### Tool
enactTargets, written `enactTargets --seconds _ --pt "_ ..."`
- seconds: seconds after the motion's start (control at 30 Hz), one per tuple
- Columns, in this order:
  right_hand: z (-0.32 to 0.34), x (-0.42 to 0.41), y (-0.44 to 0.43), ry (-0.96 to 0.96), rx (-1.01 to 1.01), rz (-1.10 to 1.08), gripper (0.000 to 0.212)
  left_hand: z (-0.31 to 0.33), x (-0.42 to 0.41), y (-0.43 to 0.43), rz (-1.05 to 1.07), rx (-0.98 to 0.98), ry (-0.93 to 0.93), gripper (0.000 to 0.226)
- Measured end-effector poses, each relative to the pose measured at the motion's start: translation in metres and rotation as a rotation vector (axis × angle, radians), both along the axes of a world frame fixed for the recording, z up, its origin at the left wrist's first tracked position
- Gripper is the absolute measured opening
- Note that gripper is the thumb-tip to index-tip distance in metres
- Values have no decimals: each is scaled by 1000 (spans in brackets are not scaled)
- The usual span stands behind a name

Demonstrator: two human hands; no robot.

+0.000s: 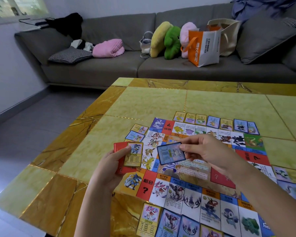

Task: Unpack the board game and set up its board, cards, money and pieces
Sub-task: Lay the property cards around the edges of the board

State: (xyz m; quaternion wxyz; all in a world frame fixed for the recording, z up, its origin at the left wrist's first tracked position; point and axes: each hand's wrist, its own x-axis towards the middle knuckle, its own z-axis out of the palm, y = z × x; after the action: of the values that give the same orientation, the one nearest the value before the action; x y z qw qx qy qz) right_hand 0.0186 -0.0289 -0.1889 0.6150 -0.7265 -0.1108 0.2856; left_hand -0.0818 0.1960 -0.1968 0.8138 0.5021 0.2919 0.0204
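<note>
Blue-bordered card (171,153) sits pinched between my right hand's (203,150) thumb and fingers above the game board (195,168). My left hand (112,165) grips a stack of cards (127,157), thumb pressed on top.

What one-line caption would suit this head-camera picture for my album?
Left hand grips a red-backed card stack, right hand pinches a blue-bordered card over the colourful game board.

Your left hand (108,163) and right hand (207,149) are both bare. Your left forearm (92,202) and right forearm (263,194) are bare skin all the way to the frame's lower edge, wrists bare too. Fingers (191,142) are slim; nail detail is too blurred to tell.
</note>
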Motion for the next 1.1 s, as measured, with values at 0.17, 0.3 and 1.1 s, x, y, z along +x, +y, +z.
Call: enactTargets --seconds 0.17,0.3,1.1 --pt "-3 -2 1 41 41 -20 16 1 1 -3 6 -5 17 16" --pt "-4 -4 2 50 51 -18 11 0 2 -4 8 -2 23 30" --pt "-4 -3 23 28 3 89 11 -3 9 -25 -161 88 60 40"
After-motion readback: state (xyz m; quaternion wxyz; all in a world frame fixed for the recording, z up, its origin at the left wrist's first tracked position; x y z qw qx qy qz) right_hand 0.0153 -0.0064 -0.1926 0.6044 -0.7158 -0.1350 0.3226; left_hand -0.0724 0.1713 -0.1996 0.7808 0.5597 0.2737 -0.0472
